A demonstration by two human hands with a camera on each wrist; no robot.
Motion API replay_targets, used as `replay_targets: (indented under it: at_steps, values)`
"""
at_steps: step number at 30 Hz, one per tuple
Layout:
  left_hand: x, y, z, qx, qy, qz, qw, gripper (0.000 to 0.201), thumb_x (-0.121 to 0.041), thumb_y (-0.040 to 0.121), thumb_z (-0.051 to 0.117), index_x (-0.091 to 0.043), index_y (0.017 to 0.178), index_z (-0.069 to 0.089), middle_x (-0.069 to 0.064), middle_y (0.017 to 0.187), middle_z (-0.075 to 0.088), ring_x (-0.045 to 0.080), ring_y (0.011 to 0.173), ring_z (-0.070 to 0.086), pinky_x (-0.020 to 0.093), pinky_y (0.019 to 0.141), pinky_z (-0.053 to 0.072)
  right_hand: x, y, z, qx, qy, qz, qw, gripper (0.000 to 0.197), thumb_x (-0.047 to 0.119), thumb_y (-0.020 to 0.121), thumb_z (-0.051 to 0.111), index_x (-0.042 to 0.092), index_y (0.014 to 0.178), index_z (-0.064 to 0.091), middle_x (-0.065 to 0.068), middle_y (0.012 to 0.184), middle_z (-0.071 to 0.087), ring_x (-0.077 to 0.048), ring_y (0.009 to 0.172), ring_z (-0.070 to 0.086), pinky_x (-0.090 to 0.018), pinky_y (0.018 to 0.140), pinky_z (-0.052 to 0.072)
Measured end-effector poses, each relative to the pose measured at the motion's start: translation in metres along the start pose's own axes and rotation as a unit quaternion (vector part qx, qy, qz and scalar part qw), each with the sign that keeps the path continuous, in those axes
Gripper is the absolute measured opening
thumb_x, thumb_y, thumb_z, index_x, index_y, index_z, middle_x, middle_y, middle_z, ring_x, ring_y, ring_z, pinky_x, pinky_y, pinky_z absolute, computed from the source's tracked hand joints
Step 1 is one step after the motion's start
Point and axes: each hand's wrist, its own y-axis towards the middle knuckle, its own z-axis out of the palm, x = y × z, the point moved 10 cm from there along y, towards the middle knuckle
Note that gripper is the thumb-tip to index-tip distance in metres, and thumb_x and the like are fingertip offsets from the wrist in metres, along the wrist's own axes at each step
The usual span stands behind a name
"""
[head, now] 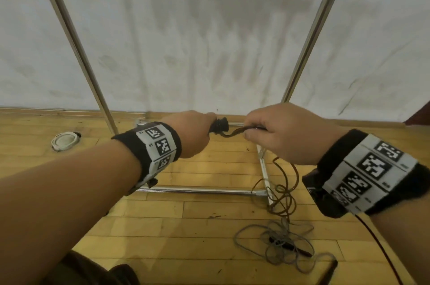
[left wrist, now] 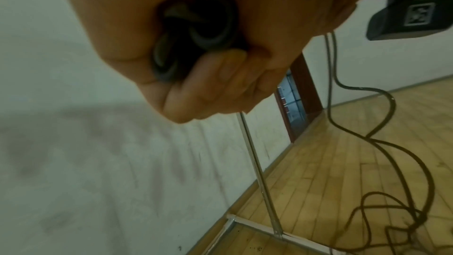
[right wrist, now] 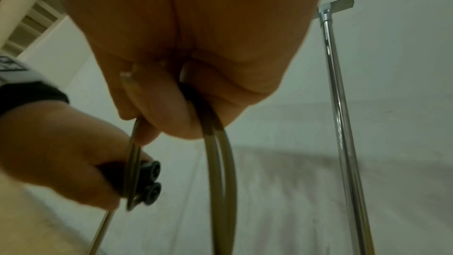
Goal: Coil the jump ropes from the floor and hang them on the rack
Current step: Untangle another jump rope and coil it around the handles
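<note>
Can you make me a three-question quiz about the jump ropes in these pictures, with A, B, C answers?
1. Where is the grey jump rope?
A. hung on the rack
B. tangled on the wooden floor
C. in the left hand

2. How many black handles does the left hand hold?
A. one
B. two
C. four

3. What is the right hand doing?
A. gripping the brown rope
B. lying flat on the floor
C. holding the rack pole

Answers: 1 B, the head view shows it loose on the floorboards. 2 B, the right wrist view shows two round handle ends side by side. 3 A, its fingers are curled round the cord.
</note>
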Motion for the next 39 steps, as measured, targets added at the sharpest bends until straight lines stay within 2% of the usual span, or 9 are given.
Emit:
replay_targets:
  at_steps: [8, 13, 16, 19, 24, 26, 30, 35, 39]
  values:
    - [-0.055, -0.02, 0.021, 0.053, 0.074, 0.098, 0.991, 0.04, -0.017, 0.106, 0.049, -0.031, 0.144, 0.047, -0.007, 0.08, 0.054, 0.011, 0.065, 0.052, 0.026, 0.052, 0.033, -0.015, 0.001, -0.011, -0.03, 0.082, 0.0, 0.996, 0.022, 0.036, 0.101, 0.057, 0.024, 0.089, 0.072, 0.004, 0.063, 0.061, -0.006, 0.063, 0.059, -0.014, 0.057, 0.043]
    - [-0.081, -0.037, 0.016, 0.055, 0.056, 0.17, 0.982, 0.033, -0.026, 0.108, 0.05, -0.031, 0.141, 0.047, -0.008, 0.08, 0.055, 0.009, 0.066, 0.052, 0.025, 0.054, 0.033, -0.038, 0.003, 0.002, -0.019, 0.173, 0.033, 0.984, 0.021, 0.037, 0.101, 0.058, 0.024, 0.091, 0.07, 0.006, 0.056, 0.065, -0.009, 0.049, 0.063, -0.032, 0.065, 0.055]
    - [-0.086, -0.044, -0.002, 0.036, -0.051, 0.193, 0.979, 0.012, -0.03, 0.107, 0.053, -0.038, 0.113, 0.047, -0.012, 0.078, 0.055, 0.003, 0.063, 0.052, 0.017, 0.053, 0.032, -0.053, 0.005, 0.016, -0.034, 0.318, 0.065, 0.945, 0.032, 0.036, 0.104, 0.054, 0.012, 0.088, 0.068, -0.006, 0.056, 0.057, -0.02, 0.051, 0.057, -0.032, 0.058, 0.054]
    - [-0.075, -0.039, -0.029, -0.028, -0.145, 0.163, 0.975, 0.017, -0.028, 0.103, 0.057, -0.04, 0.096, 0.047, -0.011, 0.076, 0.059, -0.004, 0.06, 0.057, 0.008, 0.052, 0.04, -0.064, 0.007, 0.039, -0.06, 0.456, 0.128, 0.879, 0.052, 0.042, 0.106, 0.047, -0.005, 0.096, 0.066, -0.018, 0.073, 0.052, -0.03, 0.059, 0.048, -0.031, 0.059, 0.053]
    - [-0.04, -0.027, -0.066, -0.131, -0.189, 0.073, 0.97, 0.025, -0.023, 0.099, 0.057, -0.033, 0.078, 0.048, -0.008, 0.073, 0.057, 0.005, 0.058, 0.053, 0.011, 0.047, 0.038, -0.05, 0.01, 0.08, -0.002, 0.531, 0.178, 0.828, 0.054, 0.053, 0.105, 0.04, 0.007, 0.094, 0.066, 0.0, 0.06, 0.049, -0.014, 0.049, 0.046, -0.034, 0.055, 0.055]
    - [-0.024, -0.023, -0.074, -0.155, -0.181, 0.038, 0.971, 0.023, -0.023, 0.099, 0.055, -0.032, 0.079, 0.047, -0.007, 0.075, 0.058, 0.007, 0.06, 0.052, 0.015, 0.046, 0.032, -0.038, 0.008, 0.093, 0.042, 0.496, 0.184, 0.848, 0.058, 0.058, 0.105, 0.036, 0.009, 0.095, 0.065, 0.0, 0.06, 0.048, -0.016, 0.049, 0.044, -0.034, 0.05, 0.049]
    - [0.004, -0.013, -0.062, -0.118, -0.104, -0.025, 0.987, 0.01, -0.02, 0.1, 0.052, -0.026, 0.093, 0.052, -0.004, 0.081, 0.058, 0.012, 0.065, 0.055, 0.025, 0.052, 0.035, -0.007, 0.004, 0.088, 0.105, 0.187, 0.114, 0.97, 0.056, 0.06, 0.105, 0.027, 0.018, 0.1, 0.064, 0.007, 0.076, 0.059, -0.011, 0.063, 0.055, -0.03, 0.063, 0.046]
    - [-0.006, -0.004, -0.017, -0.011, 0.032, -0.018, 0.999, 0.029, -0.014, 0.104, 0.048, -0.024, 0.13, 0.056, -0.004, 0.084, 0.054, 0.012, 0.068, 0.053, 0.027, 0.053, 0.038, 0.029, -0.001, 0.067, 0.158, -0.043, 0.01, 0.986, 0.032, 0.04, 0.109, 0.035, 0.019, 0.108, 0.06, 0.005, 0.089, 0.059, -0.013, 0.08, 0.055, -0.027, 0.068, 0.042]
    - [-0.041, -0.007, 0.032, 0.084, 0.136, 0.071, 0.985, 0.021, -0.017, 0.106, 0.049, -0.028, 0.088, 0.052, -0.004, 0.083, 0.059, 0.017, 0.07, 0.057, 0.031, 0.064, 0.046, 0.035, -0.001, 0.043, 0.13, -0.088, -0.044, 0.987, 0.03, 0.037, 0.108, 0.039, 0.023, 0.11, 0.066, 0.012, 0.086, 0.058, -0.005, 0.075, 0.051, -0.021, 0.065, 0.036]
